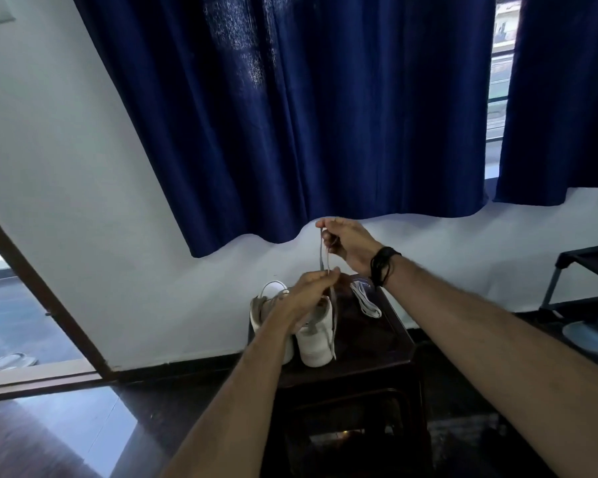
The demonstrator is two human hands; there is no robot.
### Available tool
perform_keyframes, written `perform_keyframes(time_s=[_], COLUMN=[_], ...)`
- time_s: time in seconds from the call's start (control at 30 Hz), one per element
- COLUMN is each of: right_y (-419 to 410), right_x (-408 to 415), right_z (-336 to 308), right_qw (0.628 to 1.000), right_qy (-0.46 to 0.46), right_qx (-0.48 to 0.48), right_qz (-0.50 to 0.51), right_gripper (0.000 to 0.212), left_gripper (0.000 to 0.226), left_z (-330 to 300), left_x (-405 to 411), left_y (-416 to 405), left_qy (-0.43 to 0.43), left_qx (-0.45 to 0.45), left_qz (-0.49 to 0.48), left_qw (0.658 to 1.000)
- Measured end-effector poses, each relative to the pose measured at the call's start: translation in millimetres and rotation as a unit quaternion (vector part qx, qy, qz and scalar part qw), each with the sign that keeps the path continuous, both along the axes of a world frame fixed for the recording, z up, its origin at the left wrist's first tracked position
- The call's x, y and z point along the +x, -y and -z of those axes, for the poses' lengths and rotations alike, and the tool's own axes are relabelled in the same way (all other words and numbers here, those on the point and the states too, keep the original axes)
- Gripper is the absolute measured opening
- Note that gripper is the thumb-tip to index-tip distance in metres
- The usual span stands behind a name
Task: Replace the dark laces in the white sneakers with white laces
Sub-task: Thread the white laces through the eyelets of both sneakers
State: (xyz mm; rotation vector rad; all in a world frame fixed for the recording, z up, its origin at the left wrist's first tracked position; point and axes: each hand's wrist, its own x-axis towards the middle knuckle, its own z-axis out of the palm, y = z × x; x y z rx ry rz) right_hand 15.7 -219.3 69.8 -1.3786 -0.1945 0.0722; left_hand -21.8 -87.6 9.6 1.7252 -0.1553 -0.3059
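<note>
Two white sneakers stand side by side on a dark wooden stool [387, 343], the left sneaker [263, 315] partly behind my left forearm and the right sneaker [316, 339] nearer the middle. My right hand [346, 244] is raised above them and pinches a dark lace [321, 251] that runs down to the right sneaker. My left hand [308, 291] sits over the shoes and pinches the same lace lower down. A bundle of white laces [365, 298] lies on the stool to the right of the shoes.
Dark blue curtains [290, 115] hang on the white wall behind the stool. A doorway with a dark wooden frame [45, 298] opens at the left, with sandals [11, 362] outside. A black shoe rack [584, 298] stands at the right. The floor is dark and glossy.
</note>
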Motion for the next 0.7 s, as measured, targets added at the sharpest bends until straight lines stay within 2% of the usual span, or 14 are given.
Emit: perform_keyframes(time_s=[0.17,0.23,0.27,0.3,0.37,0.43,0.47,0.5,0.53,0.6,0.63,0.67,0.7], right_y=[23.8,38.9,45.8,50.8,53.8,46.8,41.6,35.5,30.5,23.5,20.5,18.3,17.4], right_x=[21.4,26.7,26.7,24.9,13.3,-3.5,-6.7,-6.7,-5.6,-3.3,-3.5,-7.3,-8.2], right_z=[5.6,17.2,23.2,30.9,40.5,42.7,44.3,50.2,55.6,60.7,62.7,61.9,61.8], right_qw=[0.989,0.98,0.969,0.941,0.845,0.742,0.699,0.689,0.733,0.904,0.946,0.961,0.966], right_qy=[0.001,-0.029,-0.042,-0.044,-0.05,-0.058,-0.035,0.001,0.029,-0.022,-0.061,-0.085,-0.098], right_qx=[-0.029,-0.122,-0.208,-0.328,-0.53,-0.655,-0.701,-0.714,-0.669,-0.395,-0.262,-0.18,-0.147], right_qz=[0.146,0.154,0.127,0.074,-0.05,-0.132,-0.137,-0.127,-0.122,-0.163,-0.184,-0.191,-0.188], right_gripper=[0.029,0.03,0.029,0.027,0.019,0.016,0.017,0.012,0.012,0.03,0.032,0.031,0.031], left_gripper=[0.036,0.033,0.032,0.032,0.038,0.04,0.038,0.036,0.035,0.041,0.045,0.048,0.048], left_z=[5.1,4.5,3.1,0.4,-7.1,-12.5,-13.0,-14.4,-13.4,-9.1,-8.0,-6.9,-6.5], left_x=[-1.7,0.1,1.4,1.9,4.9,8.2,11.1,12.3,15.3,21.8,23.9,26.7,29.0], left_y=[-36.6,-52.0,-57.9,-61.9,-64.8,-61.1,-57.4,-51.9,-47.2,-38.3,-34.5,-32.2,-31.2], left_qy=[-0.019,-0.035,-0.045,-0.053,-0.042,0.0,0.018,0.031,0.043,0.067,0.074,0.077,0.076], left_qx=[0.03,0.063,0.069,0.068,0.075,0.12,0.141,0.158,0.17,0.184,0.186,0.185,0.187], left_qz=[-0.007,-0.01,-0.021,-0.034,-0.057,-0.049,-0.037,-0.029,-0.022,-0.01,-0.017,-0.027,-0.039], left_qw=[0.999,0.997,0.996,0.996,0.995,0.992,0.989,0.987,0.984,0.981,0.98,0.979,0.979])
